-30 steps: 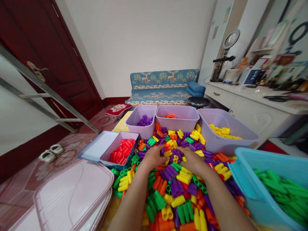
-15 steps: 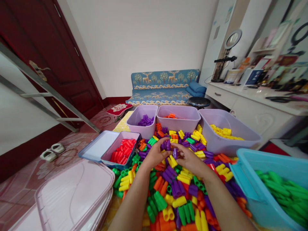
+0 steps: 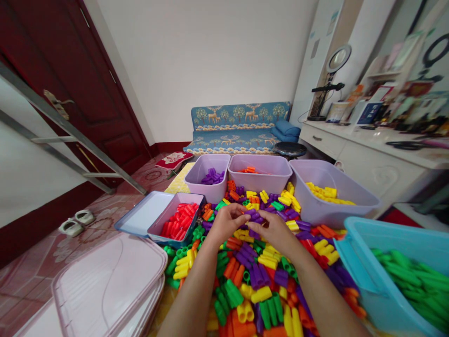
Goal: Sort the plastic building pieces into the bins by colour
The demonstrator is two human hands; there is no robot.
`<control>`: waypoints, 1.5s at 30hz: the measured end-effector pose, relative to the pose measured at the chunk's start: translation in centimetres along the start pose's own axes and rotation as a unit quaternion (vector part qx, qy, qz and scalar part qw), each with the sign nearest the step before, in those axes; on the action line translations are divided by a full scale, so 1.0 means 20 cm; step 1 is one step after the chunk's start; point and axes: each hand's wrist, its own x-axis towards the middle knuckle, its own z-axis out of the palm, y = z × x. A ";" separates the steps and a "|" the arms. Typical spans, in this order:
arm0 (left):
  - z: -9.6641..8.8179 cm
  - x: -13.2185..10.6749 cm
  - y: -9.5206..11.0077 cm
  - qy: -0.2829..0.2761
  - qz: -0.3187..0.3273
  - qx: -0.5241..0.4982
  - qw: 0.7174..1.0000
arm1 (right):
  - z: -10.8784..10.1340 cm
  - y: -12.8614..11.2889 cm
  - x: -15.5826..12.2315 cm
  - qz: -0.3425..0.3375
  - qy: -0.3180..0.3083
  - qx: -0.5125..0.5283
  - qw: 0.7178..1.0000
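Both hands meet over a heap of coloured plastic tube blocks (image 3: pixel 245 255). Between them are purple tube blocks (image 3: pixel 253 216). My left hand (image 3: pixel 227 223) pinches them from the left side, thumb and fingers closed. My right hand (image 3: pixel 275 228) grips them from the right, its thumb below and fingers above. The fingers partly hide these blocks, so I cannot tell whether they are joined. Beneath and around the hands lie yellow, green, orange, red and purple blocks, many of them in joined rows.
Lilac bins hold purple (image 3: pixel 206 187), orange (image 3: pixel 261 180) and yellow (image 3: pixel 333 210) blocks behind the heap. A turquoise bin (image 3: pixel 365 267) of green ones stands right. Left are a box (image 3: pixel 178 241) of red blocks and stacked lids (image 3: pixel 112 285). A ladder (image 3: pixel 70 126) leans by the door.
My hands have come closer together. The purple pieces, held apart and upright before, now lie against each other between my fingertips.
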 end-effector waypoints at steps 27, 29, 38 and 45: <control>-0.05 -0.06 0.14 -0.099 -0.064 -0.032 0.992 | -0.05 0.00 0.00 0.043 0.001 0.094 0.995; -0.09 -0.08 0.17 -0.129 -0.069 0.034 0.989 | -0.05 0.00 0.00 0.064 0.038 0.125 0.989; -0.19 -0.06 0.24 0.098 -0.008 -0.019 0.995 | -0.07 0.00 0.01 0.080 0.047 0.132 0.987; -0.17 -0.03 0.16 0.113 -0.019 0.039 0.993 | -0.07 0.02 0.01 0.070 0.066 0.094 0.991</control>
